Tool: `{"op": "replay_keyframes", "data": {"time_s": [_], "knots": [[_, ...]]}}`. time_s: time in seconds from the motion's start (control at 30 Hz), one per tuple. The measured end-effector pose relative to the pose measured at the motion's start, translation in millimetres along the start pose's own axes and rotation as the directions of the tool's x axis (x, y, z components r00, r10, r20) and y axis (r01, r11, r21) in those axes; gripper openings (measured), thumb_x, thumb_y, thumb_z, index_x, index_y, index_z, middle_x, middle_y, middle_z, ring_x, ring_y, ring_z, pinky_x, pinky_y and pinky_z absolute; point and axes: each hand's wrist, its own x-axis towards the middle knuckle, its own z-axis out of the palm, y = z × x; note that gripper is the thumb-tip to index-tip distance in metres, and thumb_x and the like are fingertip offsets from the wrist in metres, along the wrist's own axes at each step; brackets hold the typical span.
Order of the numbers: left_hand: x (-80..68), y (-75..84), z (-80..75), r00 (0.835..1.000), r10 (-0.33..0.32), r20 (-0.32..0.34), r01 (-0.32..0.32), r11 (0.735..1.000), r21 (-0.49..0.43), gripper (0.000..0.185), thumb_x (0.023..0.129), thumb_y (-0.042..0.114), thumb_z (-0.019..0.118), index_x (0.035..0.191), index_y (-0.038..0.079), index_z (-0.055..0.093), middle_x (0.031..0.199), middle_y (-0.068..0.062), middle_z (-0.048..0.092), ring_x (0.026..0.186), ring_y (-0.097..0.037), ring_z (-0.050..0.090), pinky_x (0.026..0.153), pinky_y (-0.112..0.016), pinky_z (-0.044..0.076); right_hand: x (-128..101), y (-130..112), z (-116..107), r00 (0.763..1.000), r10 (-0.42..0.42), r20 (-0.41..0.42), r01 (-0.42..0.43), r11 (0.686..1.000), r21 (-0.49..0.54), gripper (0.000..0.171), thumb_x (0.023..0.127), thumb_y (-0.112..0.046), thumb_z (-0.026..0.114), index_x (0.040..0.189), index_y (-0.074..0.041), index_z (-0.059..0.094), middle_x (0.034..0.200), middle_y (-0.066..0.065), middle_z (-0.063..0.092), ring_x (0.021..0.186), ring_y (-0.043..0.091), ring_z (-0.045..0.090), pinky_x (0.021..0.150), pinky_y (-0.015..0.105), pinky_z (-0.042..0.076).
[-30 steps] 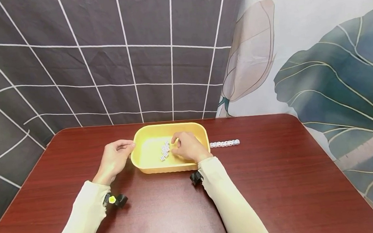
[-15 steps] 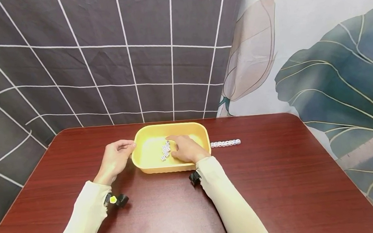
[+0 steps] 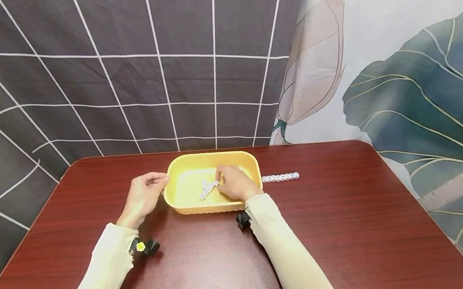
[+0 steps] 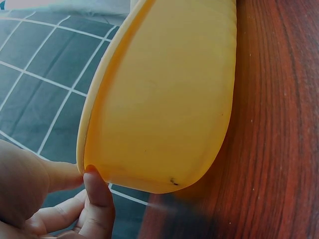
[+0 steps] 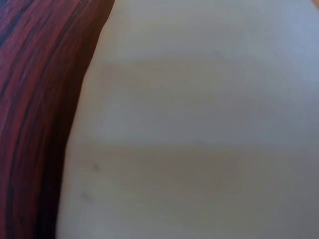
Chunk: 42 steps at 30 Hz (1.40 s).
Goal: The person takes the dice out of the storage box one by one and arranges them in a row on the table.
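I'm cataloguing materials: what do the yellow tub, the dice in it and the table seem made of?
Yellow tub: probably plastic, smooth with a soft sheen; thin lip, even colour. Dice: perhaps plastic, being white, spotted cubes; finish too small to tell. Table: wood or wood-look laminate, semi-gloss; streaky red-brown grain, pale reflection.

The head view looks forward and down over the counter (image 3: 344, 226), far enough back to take in the left hand (image 3: 141, 198), right hand (image 3: 235, 183), yellow tub (image 3: 216, 208) and gridded curtain (image 3: 128, 82); the left wrist view, close and turned sideways, faces the tub's wall, sharing tub, left hand, curtain and counter. The right wrist view sits very near a blurred pale surface (image 5: 189, 119), counter at its left.
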Motion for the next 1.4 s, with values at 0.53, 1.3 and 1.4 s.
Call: {"op": "replay_keyframes", "data": {"time_s": [0.53,1.3,1.4], "knots": [[-0.4,0.3,0.2,1.000,-0.003,-0.001,0.003,1.000,0.000,0.035,0.102,0.019,0.062,0.126,-0.006,0.066,0.115,-0.027,0.070,0.078,-0.004,0.063,0.072,-0.018,0.056,-0.9,0.0,-2.3,1.000,0.011,-0.013,-0.012,0.999,-0.030,0.008,0.087,-0.011,0.076,0.092,-0.010,0.070,0.070,-0.001,0.052,0.068,0.016,0.049,0.062,0.026,0.039],[-0.4,-0.9,0.6,1.000,0.003,-0.002,-0.003,1.000,0.014,0.034,0.102,0.018,0.062,0.125,-0.006,0.066,0.113,-0.026,0.071,0.077,-0.004,0.062,0.072,-0.019,0.056,-6.4,5.4,-18.1,0.999,-0.033,-0.020,0.035,0.996,0.082,0.010,0.086,-0.011,0.080,0.087,-0.008,0.070,0.066,-0.003,0.048,0.060,0.009,0.045,0.056,0.020,0.035],[-0.6,-0.9,0.4,1.000,0.005,-0.002,-0.005,1.000,0.012,0.034,0.102,0.018,0.062,0.126,-0.006,0.066,0.113,-0.026,0.071,0.077,-0.003,0.062,0.072,-0.019,0.055,-6.9,6.3,-20.7,0.999,-0.032,-0.028,0.034,0.997,0.074,0.011,0.086,-0.013,0.080,0.087,-0.009,0.070,0.065,-0.004,0.046,0.059,0.008,0.044,0.057,0.020,0.035]]}}
